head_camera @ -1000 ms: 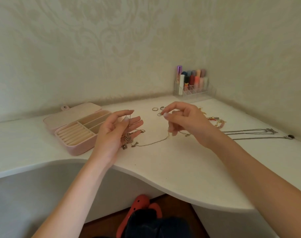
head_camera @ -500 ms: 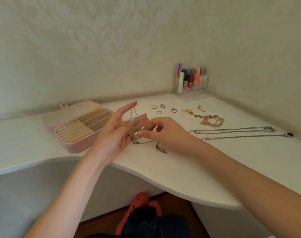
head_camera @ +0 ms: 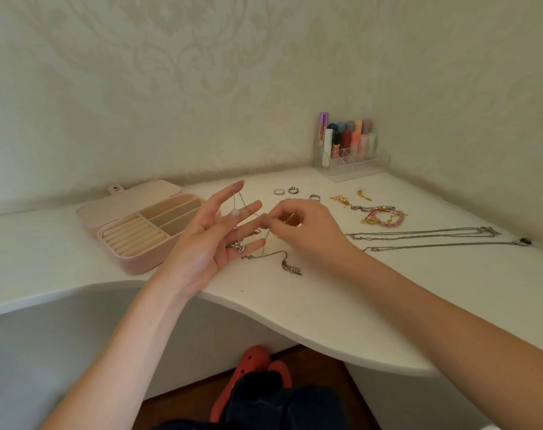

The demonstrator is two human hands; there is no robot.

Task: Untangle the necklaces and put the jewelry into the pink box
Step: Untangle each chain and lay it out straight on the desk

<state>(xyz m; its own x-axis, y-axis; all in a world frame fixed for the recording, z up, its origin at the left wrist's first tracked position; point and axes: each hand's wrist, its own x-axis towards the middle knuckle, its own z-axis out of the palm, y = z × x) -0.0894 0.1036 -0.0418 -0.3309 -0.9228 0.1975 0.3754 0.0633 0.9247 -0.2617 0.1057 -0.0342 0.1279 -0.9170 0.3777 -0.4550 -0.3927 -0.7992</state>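
Observation:
My left hand [head_camera: 211,240] is raised palm-up with fingers spread; a thin tangled chain [head_camera: 237,209] hangs looped from its fingertip, its knot [head_camera: 240,247] resting by the lower fingers. My right hand [head_camera: 304,228] pinches a strand of the same tangle close to the left fingertips. A second chain with a leaf pendant [head_camera: 290,267] trails onto the white table [head_camera: 326,299]. The open pink box [head_camera: 140,226] sits just left of my left hand.
Several rings [head_camera: 287,191] lie behind the hands. Gold earrings [head_camera: 364,193], bracelets [head_camera: 385,217] and two straightened silver necklaces [head_camera: 425,238] lie to the right. A clear organiser with lipsticks [head_camera: 349,150] stands in the corner. The table's curved front edge is near my wrists.
My right hand came in from the right to the left fingertips and pinched a strand. The leaf pendant dropped onto the table. My left hand opened wider.

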